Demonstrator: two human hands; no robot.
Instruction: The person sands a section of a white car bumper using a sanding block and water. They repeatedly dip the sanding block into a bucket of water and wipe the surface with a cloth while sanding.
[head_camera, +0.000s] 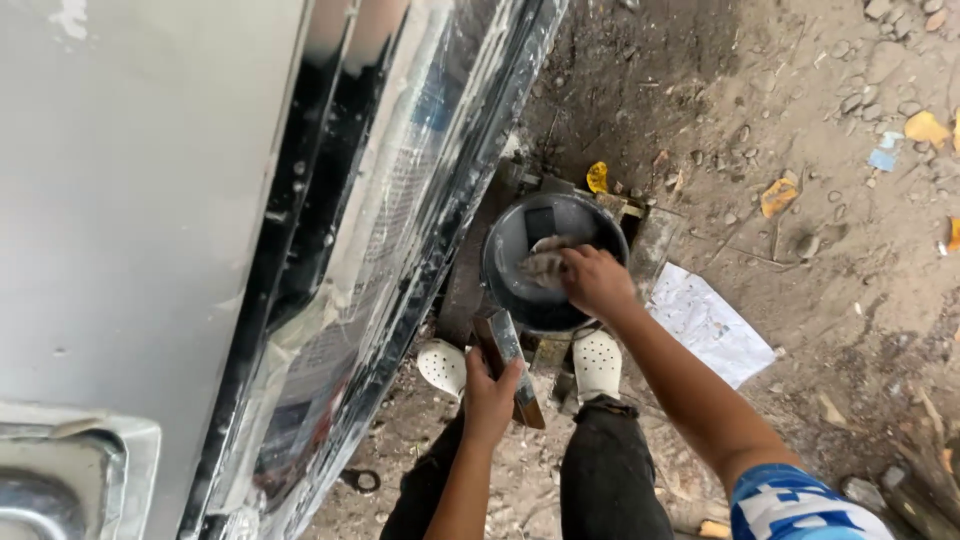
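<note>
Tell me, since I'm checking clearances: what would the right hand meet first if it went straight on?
Likely the wet rag at the fingers of the right hand, then the dark bucket; depth is unclear.

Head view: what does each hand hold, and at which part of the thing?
The left hand grips a flat metal bar near its lower end. The right hand holds a rag by its edge, inside the bucket.

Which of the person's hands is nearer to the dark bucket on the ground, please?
Right. The right hand reaches into the bucket, touching a wet rag. The left hand is below the bucket, holding a flat block.
</note>
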